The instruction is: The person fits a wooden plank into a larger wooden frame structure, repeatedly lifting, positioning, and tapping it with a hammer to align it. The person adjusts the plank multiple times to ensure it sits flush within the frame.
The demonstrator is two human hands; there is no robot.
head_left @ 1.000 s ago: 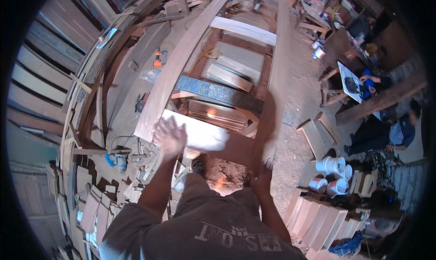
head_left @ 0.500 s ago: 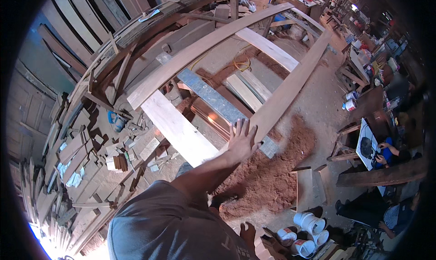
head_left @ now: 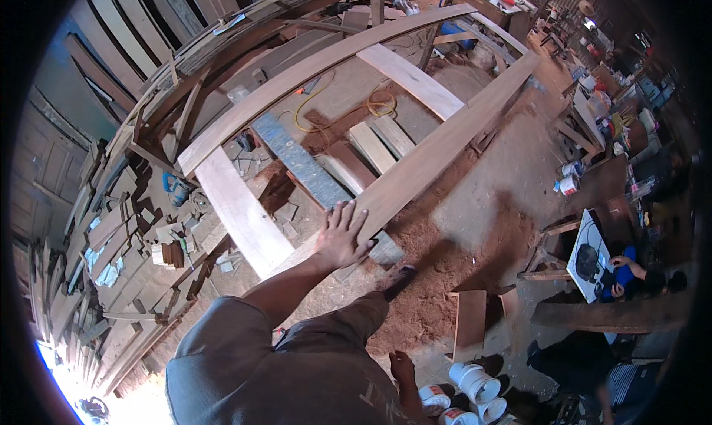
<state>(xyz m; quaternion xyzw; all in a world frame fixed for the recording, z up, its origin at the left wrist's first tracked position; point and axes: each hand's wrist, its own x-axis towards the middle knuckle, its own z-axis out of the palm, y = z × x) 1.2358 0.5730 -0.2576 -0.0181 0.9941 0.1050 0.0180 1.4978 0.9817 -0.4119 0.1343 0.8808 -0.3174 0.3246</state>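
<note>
My left hand (head_left: 343, 236) lies flat with fingers spread on the near end of a long brown board (head_left: 437, 150). That board is one side of a large wooden frame. A second long board (head_left: 319, 65) forms the far side, joined by a pale cross board (head_left: 241, 210) at the near end and another pale cross board (head_left: 415, 80) further along. Beneath the frame runs a blue-grey, paint-stained plank (head_left: 297, 158). My right hand (head_left: 402, 367) hangs low beside my body, away from the frame; its fingers are small and shadowed.
Loose boards (head_left: 374, 147) and a yellow cord (head_left: 300, 117) lie under the frame. Wood offcuts and a blue power tool (head_left: 176, 189) are at left. Reddish sawdust (head_left: 423, 306) covers the floor. White buckets (head_left: 475, 384) stand at lower right. Another person (head_left: 630, 277) works at right.
The view has shifted, and the frame sits lower and further left in it. I have stepped, one leg now showing beside the frame. My left hand stays on the board.
</note>
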